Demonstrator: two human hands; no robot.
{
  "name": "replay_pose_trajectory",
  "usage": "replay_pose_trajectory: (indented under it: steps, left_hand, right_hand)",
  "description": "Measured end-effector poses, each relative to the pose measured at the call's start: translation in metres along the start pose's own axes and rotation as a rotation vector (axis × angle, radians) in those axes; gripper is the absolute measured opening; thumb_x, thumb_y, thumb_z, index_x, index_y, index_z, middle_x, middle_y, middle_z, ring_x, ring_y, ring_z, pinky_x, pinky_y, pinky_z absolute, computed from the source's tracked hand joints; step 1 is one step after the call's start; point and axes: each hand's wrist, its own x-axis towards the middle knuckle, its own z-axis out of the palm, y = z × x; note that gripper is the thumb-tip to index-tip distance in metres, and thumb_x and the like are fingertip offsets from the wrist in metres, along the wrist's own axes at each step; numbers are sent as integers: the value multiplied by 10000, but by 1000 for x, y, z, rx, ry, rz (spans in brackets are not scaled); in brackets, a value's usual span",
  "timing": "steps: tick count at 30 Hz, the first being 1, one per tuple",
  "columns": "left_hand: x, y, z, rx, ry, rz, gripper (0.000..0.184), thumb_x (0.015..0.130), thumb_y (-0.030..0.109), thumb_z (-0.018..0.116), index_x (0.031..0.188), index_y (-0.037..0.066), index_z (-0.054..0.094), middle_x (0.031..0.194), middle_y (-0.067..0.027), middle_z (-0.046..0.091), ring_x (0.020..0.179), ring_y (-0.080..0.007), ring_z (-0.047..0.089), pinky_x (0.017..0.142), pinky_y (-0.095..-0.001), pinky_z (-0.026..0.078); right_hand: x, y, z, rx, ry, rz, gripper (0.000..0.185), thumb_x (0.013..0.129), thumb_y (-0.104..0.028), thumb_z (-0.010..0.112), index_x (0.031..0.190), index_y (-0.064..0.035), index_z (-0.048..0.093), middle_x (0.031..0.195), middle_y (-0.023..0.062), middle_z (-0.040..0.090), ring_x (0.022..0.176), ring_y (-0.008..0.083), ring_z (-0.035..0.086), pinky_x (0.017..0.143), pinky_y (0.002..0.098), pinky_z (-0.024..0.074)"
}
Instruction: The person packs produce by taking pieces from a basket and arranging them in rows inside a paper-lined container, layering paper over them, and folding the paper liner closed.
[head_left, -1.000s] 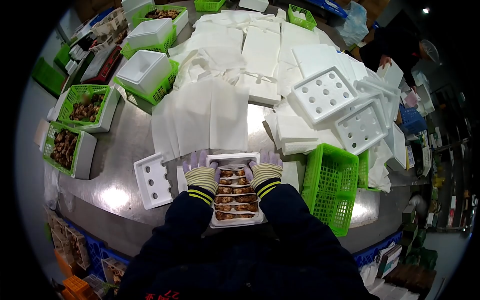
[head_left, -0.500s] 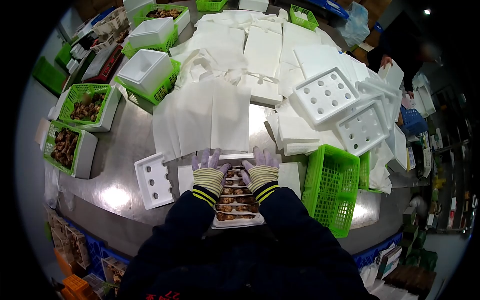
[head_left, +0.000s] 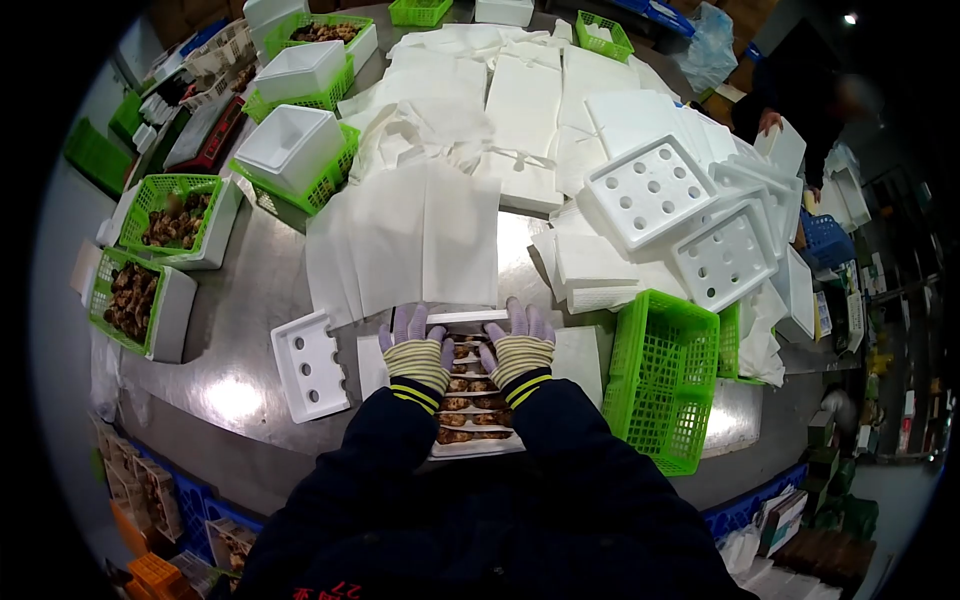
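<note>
A narrow white foam box (head_left: 478,449) lies in front of me, with rows of brown mushroom-like pieces (head_left: 470,402) parted by white strips. My left hand (head_left: 408,340), in a lilac glove with a striped cuff, rests over the box's far left side, its fingers stretched forward. On the opposite side, my right hand (head_left: 525,335) lies the same way, fingers apart and thumb toward the inside. The white far edge (head_left: 467,316) of the box shows between both hands. Flat white sheets (head_left: 577,362) spread out beneath the box on either side.
A foam lid with holes (head_left: 308,366) lies to the left, a green basket (head_left: 661,380) to the right. White paper sheets (head_left: 420,235) and more perforated foam lids (head_left: 650,190) cover the table beyond. Filled baskets (head_left: 180,212) stand at left. Another person's hand (head_left: 769,121) is far right.
Both hands have shifted only slightly at the far end of the box, and the left fingers look a little more bent. The far person's lower hand has moved a little.
</note>
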Motion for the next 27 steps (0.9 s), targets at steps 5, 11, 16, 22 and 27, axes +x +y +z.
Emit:
replay_pose_trajectory:
  steps: [5, 11, 16, 22, 27]
  left_hand:
    - [-1, -2, 3, 0, 18, -11, 240, 751, 283, 621, 904, 100, 653, 1361, -97, 385, 1287, -349, 279, 1016, -594, 193]
    - [0, -3, 7, 12, -24, -11, 240, 744, 245, 625, 919, 81, 635, 1329, -141, 410, 1230, -367, 339, 987, -561, 257]
    - [0, 1, 14, 22, -43, -57, 245, 776, 220, 563, 958, 65, 620, 1290, -180, 458, 1196, -371, 396, 972, -551, 285]
    - [6, 5, 1, -81, -124, -105, 253, 851, 196, 486, 996, 23, 601, 1347, -146, 415, 1153, -331, 442, 956, -476, 339]
    - [8, 4, 11, -110, -203, -155, 271, 864, 201, 477, 1037, 29, 595, 1374, -133, 386, 1190, -322, 411, 973, -473, 334]
  right_hand:
    - [1, 0, -1, 14, -17, 1, 383, 709, -391, 649, 1030, -183, 632, 1378, 144, 323, 1215, 362, 310, 927, 569, 296]
    - [1, 3, 4, 28, 7, -26, 384, 706, -387, 652, 1025, -175, 629, 1342, 150, 351, 1169, 353, 351, 912, 528, 323]
    - [-3, 11, 22, 115, 3, -25, 409, 717, -380, 645, 1062, -164, 614, 1379, 179, 305, 1193, 370, 342, 938, 550, 311]
    - [0, 7, 12, 150, -45, -19, 396, 733, -344, 644, 1067, -134, 606, 1397, 207, 278, 1206, 404, 345, 935, 568, 334]
    - [0, 8, 12, 146, -60, -34, 390, 750, -329, 635, 1066, -104, 598, 1397, 213, 264, 1211, 407, 345, 959, 525, 341]
